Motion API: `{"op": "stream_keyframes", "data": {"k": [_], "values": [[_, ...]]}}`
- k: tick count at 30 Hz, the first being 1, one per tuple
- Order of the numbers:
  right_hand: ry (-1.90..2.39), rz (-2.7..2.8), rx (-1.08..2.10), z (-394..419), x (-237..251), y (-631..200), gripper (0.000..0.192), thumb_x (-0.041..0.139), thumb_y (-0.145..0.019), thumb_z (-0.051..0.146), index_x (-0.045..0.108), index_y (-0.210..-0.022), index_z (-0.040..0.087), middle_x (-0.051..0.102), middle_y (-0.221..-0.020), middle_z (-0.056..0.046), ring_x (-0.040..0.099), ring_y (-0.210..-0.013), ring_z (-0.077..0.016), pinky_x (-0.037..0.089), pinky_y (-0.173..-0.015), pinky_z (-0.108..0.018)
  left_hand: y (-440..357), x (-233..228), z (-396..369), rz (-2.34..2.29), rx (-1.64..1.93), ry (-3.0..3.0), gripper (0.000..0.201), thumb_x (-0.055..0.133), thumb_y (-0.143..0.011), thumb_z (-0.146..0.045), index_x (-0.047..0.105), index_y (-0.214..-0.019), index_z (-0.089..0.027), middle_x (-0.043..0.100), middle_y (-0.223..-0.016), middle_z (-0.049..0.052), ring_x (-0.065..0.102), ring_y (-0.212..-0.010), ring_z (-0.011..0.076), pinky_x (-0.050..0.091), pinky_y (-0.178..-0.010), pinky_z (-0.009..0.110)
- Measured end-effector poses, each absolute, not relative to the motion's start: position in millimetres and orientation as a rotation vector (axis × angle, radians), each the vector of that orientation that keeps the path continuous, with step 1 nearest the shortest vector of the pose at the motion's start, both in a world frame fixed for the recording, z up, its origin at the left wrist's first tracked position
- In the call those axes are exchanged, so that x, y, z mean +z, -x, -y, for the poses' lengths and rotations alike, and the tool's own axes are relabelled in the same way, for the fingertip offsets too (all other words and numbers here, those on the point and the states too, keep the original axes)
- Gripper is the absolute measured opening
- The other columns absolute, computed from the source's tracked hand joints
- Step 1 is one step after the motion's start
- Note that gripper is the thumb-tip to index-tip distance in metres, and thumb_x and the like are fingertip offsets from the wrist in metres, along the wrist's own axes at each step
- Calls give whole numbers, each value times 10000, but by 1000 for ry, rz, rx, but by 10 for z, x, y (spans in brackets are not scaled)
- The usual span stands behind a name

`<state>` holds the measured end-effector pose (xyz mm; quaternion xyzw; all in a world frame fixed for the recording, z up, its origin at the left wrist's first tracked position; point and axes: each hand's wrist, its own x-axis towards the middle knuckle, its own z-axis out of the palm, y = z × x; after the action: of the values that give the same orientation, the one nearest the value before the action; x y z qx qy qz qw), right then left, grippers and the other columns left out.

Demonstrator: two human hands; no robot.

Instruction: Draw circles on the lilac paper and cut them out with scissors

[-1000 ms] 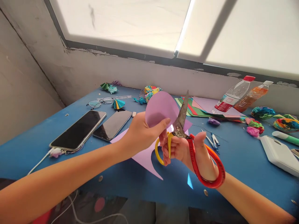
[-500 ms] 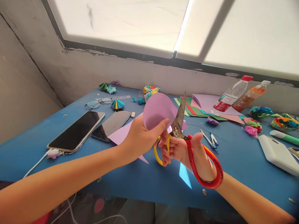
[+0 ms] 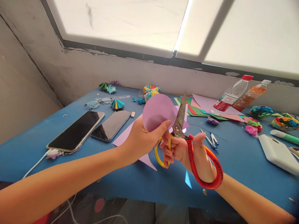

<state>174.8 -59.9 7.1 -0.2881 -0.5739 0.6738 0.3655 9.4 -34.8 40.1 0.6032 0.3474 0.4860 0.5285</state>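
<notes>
hands (image 3: 140,140) gripping lilac paper (image 3: 157,112), scissors (image 3: 181,124)

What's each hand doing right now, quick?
Left hand: closed on the pink paper.
Right hand: closed on the scissors, fingers through the handles.

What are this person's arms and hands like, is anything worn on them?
Both forearms are bare, with no sleeves in view. The left hand and right hand wear no gloves, and no rings, watch or bracelet show. The nails look short and unpainted.
</notes>
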Motion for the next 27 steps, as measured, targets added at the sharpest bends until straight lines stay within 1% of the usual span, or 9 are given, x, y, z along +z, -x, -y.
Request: {"op": "stream_keyframes", "data": {"k": [2,4,8,10,14,18,23,27], "values": [[756,1527,1693,599,70,-1746,922,69,-610,941,509,-947,204,361,-707,-10,370,-626,-163,456,-598,-344,-90,410,345,-821,1164,-1457,287,636,-849,-330,621,-626,-149,631,-572,-8,553,-486,66,430,-431,137],[773,1567,1658,600,70,-1742,940,10,-612,930,499,-955,205,346,-703,-8,355,-619,-163,447,-577,-342,-84,433,350,-838,1145,-1487,313,624,-857,-339,607,-608,-151,620,-559,-16,527,-460,53,422,-417,127],[819,1554,1638,610,77,-1737,922,35,-614,938,485,-947,206,321,-689,5,335,-591,-153,424,-550,-332,-64,502,376,-970,1065,-1518,358,607,-855,-392,604,-583,-160,600,-532,-25,427,-386,47,337,-295,129],[852,1539,1630,614,80,-1739,923,57,-599,952,480,-935,204,312,-676,12,329,-576,-148,411,-538,-326,-56,528,381,-998,1052,-1519,354,610,-850,-390,603,-580,-162,578,-505,-33,402,-373,48,313,-268,128],[900,1486,1656,613,71,-1750,923,108,-558,979,468,-911,206,274,-648,34,283,-533,-126,371,-497,-298,-45,539,356,-979,1054,-1549,361,608,-854,-364,592,-558,-158,532,-456,-40,389,-384,42,334,-309,117],[927,1432,1692,614,60,-1759,929,134,-520,995,465,-895,212,257,-628,47,260,-508,-113,336,-474,-277,-23,535,324,-973,1026,-1575,364,600,-857,-385,596,-571,-160,590,-508,-20,404,-405,49,344,-348,138],[934,1487,1654,627,82,-1758,885,125,-569,977,469,-847,210,241,-641,44,235,-514,-105,314,-482,-268,-4,556,302,-974,1003,-1598,379,592,-857,-371,581,-540,-163,589,-491,-9,421,-404,61,345,-378,168],[926,1498,1657,623,88,-1755,871,124,-578,973,463,-825,209,239,-636,43,240,-515,-107,307,-487,-268,-2,558,296,-976,1006,-1611,373,583,-858,-375,586,-548,-166,595,-506,-4,438,-427,73,387,-426,184]]}}
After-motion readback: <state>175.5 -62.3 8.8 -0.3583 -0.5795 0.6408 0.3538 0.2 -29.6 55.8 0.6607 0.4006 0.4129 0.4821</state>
